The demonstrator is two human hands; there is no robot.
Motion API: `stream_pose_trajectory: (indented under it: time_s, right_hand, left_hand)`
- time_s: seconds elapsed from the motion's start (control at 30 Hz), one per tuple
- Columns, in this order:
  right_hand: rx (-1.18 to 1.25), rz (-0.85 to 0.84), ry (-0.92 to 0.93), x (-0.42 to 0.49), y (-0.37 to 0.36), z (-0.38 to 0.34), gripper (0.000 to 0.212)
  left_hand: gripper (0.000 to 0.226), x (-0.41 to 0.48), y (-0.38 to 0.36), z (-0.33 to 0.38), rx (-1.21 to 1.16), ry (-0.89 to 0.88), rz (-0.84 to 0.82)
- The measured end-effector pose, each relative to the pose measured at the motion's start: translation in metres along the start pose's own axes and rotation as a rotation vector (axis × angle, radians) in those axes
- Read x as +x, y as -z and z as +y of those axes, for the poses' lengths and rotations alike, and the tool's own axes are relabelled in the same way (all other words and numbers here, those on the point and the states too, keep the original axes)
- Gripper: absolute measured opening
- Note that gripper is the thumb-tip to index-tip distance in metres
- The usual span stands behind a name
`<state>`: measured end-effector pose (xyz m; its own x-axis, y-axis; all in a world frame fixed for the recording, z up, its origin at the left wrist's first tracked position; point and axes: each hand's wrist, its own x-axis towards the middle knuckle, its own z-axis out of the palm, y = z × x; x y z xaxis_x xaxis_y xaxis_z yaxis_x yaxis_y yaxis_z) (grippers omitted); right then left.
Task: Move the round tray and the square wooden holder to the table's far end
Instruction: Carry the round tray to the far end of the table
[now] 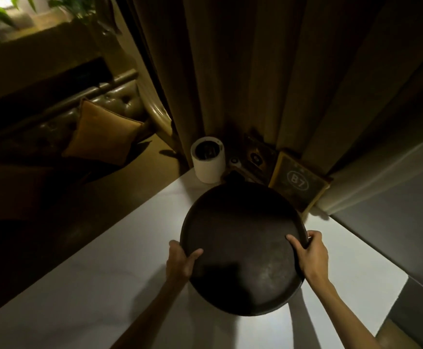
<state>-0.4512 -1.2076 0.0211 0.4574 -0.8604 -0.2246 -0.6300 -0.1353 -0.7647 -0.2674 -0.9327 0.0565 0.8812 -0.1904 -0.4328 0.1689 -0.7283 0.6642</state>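
While both hands gripped it, the round tray [243, 248] hung dark and empty over the white tabletop [104, 285], its shadow falling on the surface below its near edge. The left hand [180, 263] was clamped on the tray's left rim, thumb lying across the inside and the other fingers hidden underneath. The right hand [308, 253] held the right rim in the same way, thumb on top and fingers curled round the outer edge. Between the two grips lay the tray's worn, scuffed floor. Beyond the grips, past the tray's far rim, a white cylinder cup [207, 159] stood at the tabletop's far end, just beside the tray's small handle. To the right of that, a framed sign [298, 183] marked B7 leaned against the curtain [243, 71]. Whether the dark items between cup and sign included the square wooden holder could not be told.
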Motion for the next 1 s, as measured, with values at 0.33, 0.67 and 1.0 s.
stream_pose_trajectory:
  time_s: [0.33,0.67,1.0]
  right_hand:
    - [-0.119,-0.034,-0.108,0.059,-0.048,0.082,0.045]
    - [-0.388,0.036,-0.101,0.065,-0.068,0.088,0.037]
    - [-0.709,0.093,-0.054,-0.04,-0.086,0.112,0.052]
  left_hand:
    - [0.047,0.064,-0.09,-0.036,0.12,0.049,-0.098]
    - [0.023,0.069,-0.11,-0.041,0.052,0.154,-0.013]
    - [0.076,0.037,-0.118,-0.094,0.741,-0.041,-0.11]
